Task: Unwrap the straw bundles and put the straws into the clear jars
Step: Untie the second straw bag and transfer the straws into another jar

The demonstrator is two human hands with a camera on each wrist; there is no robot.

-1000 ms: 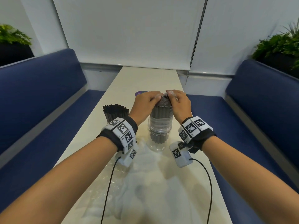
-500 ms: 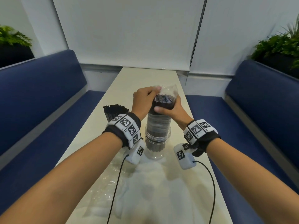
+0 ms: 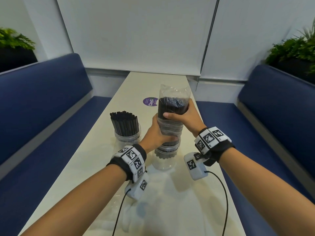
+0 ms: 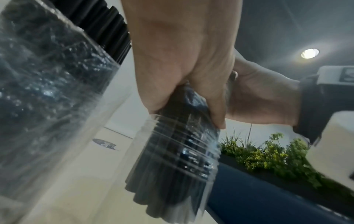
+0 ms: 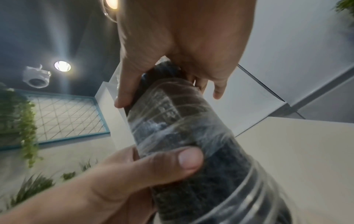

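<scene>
From the head view, the straw bundle [image 3: 170,114] stood upright in the near jar [image 3: 166,156] on the surface [image 3: 95,157]; right hand [image 3: 185,114] gripped its top, left hand [image 3: 156,133] clamped lower, on the wrap [image 3: 173,92]. A filled jar [image 3: 127,133] sat just left. Left wrist view: fingers [image 4: 214,106] curled around the bundle above the jar's rim. Right wrist view: both hands wrapped the bundle.

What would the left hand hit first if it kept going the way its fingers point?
The left hand already wraps the wrapped straw bundle, so the bundle itself comes first. Past it, its fingers point toward the right hand, which grips the bundle higher up; depth there is hard to judge.
</scene>
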